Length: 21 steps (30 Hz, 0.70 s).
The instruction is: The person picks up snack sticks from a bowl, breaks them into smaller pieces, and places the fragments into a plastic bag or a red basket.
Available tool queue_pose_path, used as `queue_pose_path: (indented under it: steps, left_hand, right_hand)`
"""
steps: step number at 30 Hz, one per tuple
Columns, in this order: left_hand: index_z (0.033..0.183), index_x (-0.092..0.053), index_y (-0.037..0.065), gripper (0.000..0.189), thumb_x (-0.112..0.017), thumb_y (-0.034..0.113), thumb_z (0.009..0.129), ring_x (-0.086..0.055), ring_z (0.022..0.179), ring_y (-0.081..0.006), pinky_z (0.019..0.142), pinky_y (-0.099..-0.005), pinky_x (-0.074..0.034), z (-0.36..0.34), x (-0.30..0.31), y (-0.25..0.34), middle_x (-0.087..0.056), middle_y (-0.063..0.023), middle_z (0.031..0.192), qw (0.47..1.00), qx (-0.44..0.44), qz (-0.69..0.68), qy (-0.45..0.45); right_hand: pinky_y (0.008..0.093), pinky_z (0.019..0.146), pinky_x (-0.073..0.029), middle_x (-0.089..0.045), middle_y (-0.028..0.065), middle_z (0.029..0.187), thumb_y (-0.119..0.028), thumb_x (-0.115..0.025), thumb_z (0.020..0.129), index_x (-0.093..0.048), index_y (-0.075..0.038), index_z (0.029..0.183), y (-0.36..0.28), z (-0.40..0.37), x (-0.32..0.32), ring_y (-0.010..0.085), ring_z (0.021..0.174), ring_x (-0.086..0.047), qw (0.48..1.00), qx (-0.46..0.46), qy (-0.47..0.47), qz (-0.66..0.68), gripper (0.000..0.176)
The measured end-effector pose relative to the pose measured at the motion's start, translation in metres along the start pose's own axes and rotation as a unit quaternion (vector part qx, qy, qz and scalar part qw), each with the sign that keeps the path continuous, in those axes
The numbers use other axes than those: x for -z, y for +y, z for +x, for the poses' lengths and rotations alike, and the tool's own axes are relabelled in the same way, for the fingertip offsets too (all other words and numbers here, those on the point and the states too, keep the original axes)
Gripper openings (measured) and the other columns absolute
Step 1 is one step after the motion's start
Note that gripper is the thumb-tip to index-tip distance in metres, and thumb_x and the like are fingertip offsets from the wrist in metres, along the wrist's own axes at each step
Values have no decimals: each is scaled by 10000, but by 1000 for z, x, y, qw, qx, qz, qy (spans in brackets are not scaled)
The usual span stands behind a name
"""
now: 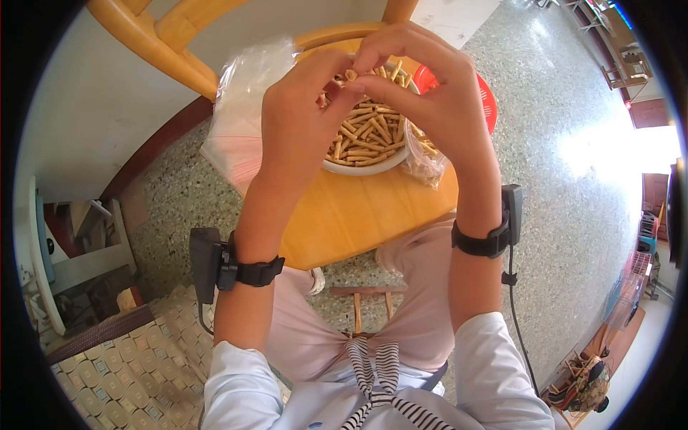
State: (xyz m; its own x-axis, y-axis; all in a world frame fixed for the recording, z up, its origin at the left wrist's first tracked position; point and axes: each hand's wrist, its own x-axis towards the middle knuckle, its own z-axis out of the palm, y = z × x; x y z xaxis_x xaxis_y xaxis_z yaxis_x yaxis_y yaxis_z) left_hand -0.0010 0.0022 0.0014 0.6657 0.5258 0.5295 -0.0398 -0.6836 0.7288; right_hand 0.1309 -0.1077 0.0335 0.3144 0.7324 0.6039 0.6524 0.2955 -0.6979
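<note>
Over a white bowl [365, 169] heaped with thin, tan snack sticks [369, 132], both of my hands meet fingertip to fingertip. My left hand [302, 107] is closed in a pinch at a small tan snack piece [350, 74]. From the other side, my right hand [433, 82] pinches at the same piece, thumb and index finger forming a ring. Against the bowl's right side lies a small clear plastic bag [424, 166] with some sticks by its mouth. Clear plastic bags with red lines [240, 129] lie left of the bowl, partly behind my left hand.
The bowl stands on a wooden chair seat [365, 218], with the chair's backrest [161, 36] behind. A red round lid [489, 100] shows beyond my right wrist. Black straps with devices [481, 240] sit on both forearms. A patterned cushion [136, 365] is at lower left.
</note>
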Motion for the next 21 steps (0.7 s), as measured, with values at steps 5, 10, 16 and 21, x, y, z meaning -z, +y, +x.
queue_pose_path:
  steps: [5,10,16,21]
  left_hand:
    - [1016,-680,60,194,-757,178,882,-629,664,-145,574,-269,-456,1,4,4,-688,-26,892,1000,20,13,-3]
    - [958,-696,43,176,-748,205,911,-587,648,-79,566,-229,-416,-1,-1,-1,-686,-5,851,992,-4,-104,67]
    - [936,-689,50,163,-707,211,942,-548,614,-74,569,-232,-411,-5,-15,4,-650,6,806,988,49,-136,56]
    - [916,-685,74,155,-699,227,932,-572,608,-128,569,-268,-442,-10,-27,15,-637,-7,792,998,19,-51,-28]
  right_hand:
    - [311,761,-534,-714,56,887,-156,-786,824,-738,-47,922,7,-1,-4,181,817,-664,1000,20,11,6,154]
    - [292,811,-518,-715,50,907,-137,-756,868,-734,-25,980,4,-4,11,144,861,-656,999,-29,24,6,160]
    - [321,735,-525,-709,82,847,-281,-728,894,-749,-45,944,20,-16,26,180,775,-653,995,-103,18,-7,242]
    - [367,714,-529,-713,119,846,-432,-708,873,-746,-82,1029,31,-37,63,239,795,-687,930,-280,-111,-210,384]
